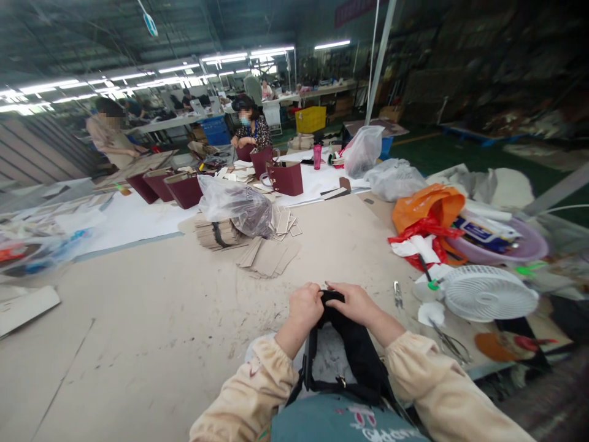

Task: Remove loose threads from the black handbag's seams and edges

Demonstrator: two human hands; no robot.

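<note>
My left hand (pixel 305 307) is closed on the far end of a black bag-like piece (pixel 356 344), its fingers pinching the edge. Opposite it, my right hand (pixel 356 303) grips the same far end, with the thumb and fingers over the black material. The piece forms a loop round a greyish middle, and a small metal fitting shows on its near side. Its near end lies against a teal apron (pixel 340 420) with printed lettering. To the right of my right hand lie thread snips (pixel 398 294) on the table.
Stacked card pieces (pixel 269 256) and a clear plastic bag (pixel 239 205) lie ahead on the table (pixel 151 319). Maroon handbags (pixel 286 178) stand beyond, near a seated co-worker (pixel 252 130). A white fan (pixel 490 293), scissors (pixel 448 344) and a purple basin (pixel 529 245) crowd the right.
</note>
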